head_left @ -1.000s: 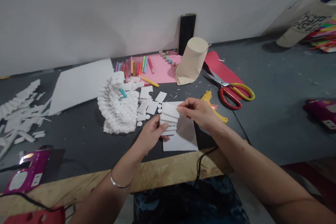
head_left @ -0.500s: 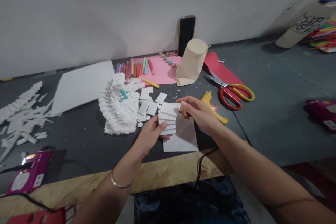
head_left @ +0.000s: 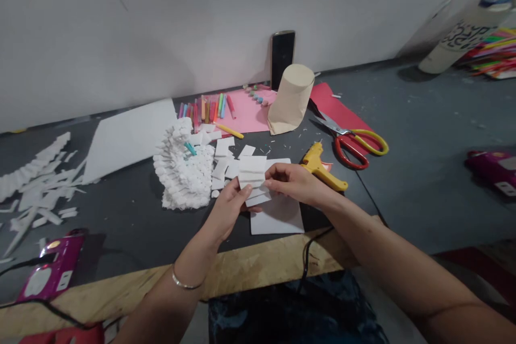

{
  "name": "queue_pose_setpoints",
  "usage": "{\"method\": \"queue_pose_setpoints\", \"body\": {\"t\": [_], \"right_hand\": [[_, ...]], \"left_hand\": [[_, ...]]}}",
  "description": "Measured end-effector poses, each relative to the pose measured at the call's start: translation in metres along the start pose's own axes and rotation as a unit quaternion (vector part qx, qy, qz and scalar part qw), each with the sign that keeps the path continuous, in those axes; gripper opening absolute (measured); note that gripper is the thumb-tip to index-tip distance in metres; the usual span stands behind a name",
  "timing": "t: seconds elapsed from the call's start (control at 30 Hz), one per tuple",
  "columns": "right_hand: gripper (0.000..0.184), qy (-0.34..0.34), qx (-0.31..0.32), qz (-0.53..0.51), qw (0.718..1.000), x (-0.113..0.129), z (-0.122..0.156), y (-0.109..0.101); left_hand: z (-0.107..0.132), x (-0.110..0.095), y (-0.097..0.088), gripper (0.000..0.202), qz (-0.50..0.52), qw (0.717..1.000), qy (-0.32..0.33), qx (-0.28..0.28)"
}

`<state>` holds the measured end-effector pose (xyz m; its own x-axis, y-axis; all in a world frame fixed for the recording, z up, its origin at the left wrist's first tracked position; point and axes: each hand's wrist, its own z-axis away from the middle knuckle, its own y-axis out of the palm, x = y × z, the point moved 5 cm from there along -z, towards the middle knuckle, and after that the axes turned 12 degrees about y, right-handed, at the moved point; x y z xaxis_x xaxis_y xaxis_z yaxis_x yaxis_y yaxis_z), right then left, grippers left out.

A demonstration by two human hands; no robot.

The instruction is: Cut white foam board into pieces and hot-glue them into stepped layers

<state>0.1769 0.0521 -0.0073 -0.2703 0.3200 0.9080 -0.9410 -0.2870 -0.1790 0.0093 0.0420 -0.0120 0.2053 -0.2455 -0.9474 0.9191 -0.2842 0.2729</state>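
Observation:
A strip of overlapping white rectangles, paper or thin foam, is gripped at its lower left by my left hand, thumb on top. My right hand is closed at the strip's right edge, fingertips pinching it. Under my hands lies a white sheet on the dark tabletop. Loose white squares are scattered just beyond the strip. To their left stands a ruffled white piece built of many layers, with a teal bit on it. A yellow glue gun rests right beside my right hand.
Scissors with red and yellow handles lie to the right. Behind are a beige paper-covered cylinder, a phone against the wall, and coloured sticks on pink paper. White offcuts and a magenta power strip are at the left.
My right hand has moved down and left, from above the strip's right side to its edge. The strip now has its top rectangle lying straighter. The view has shifted slightly.

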Motion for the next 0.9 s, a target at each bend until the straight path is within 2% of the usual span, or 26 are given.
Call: {"method": "queue_pose_setpoints", "body": {"t": [0.1, 0.27, 0.37, 0.5, 0.6, 0.73, 0.83, 0.9], "right_hand": [[0.028, 0.008, 0.008, -0.012, 1.000, 0.000, 0.000, 0.000], [0.027, 0.034, 0.033, -0.021, 0.999, 0.000, 0.003, 0.002], [0.027, 0.040, 0.049, -0.006, 0.998, -0.001, 0.004, 0.006], [0.031, 0.038, 0.041, -0.007, 0.998, -0.002, 0.003, 0.007], [0.033, 0.009, -0.013, 0.008, 1.000, 0.003, 0.006, -0.002], [0.034, -0.072, -0.146, 0.077, 0.984, 0.021, 0.025, -0.033], [0.032, -0.083, -0.258, 0.223, 0.936, 0.029, 0.046, -0.062], [0.033, -0.081, -0.310, 0.350, 0.880, 0.026, 0.058, -0.077]], "left_hand": [[-0.001, 0.002, 0.001, 0.050, 0.028, 1.000, 0.001, 0.002], [-0.003, -0.003, 0.000, 0.045, 0.091, 0.995, 0.041, -0.010], [-0.003, -0.004, 0.001, 0.042, 0.110, 0.993, 0.035, -0.014], [-0.003, -0.004, 0.000, 0.039, 0.117, 0.992, 0.019, -0.029], [-0.003, -0.002, -0.003, 0.038, 0.125, 0.991, 0.018, -0.047], [-0.004, -0.002, -0.007, 0.039, 0.130, 0.988, 0.018, -0.076], [-0.003, -0.003, -0.007, 0.039, 0.134, 0.988, 0.005, -0.079], [-0.002, -0.003, -0.007, 0.039, 0.125, 0.989, -0.005, -0.079]]}}
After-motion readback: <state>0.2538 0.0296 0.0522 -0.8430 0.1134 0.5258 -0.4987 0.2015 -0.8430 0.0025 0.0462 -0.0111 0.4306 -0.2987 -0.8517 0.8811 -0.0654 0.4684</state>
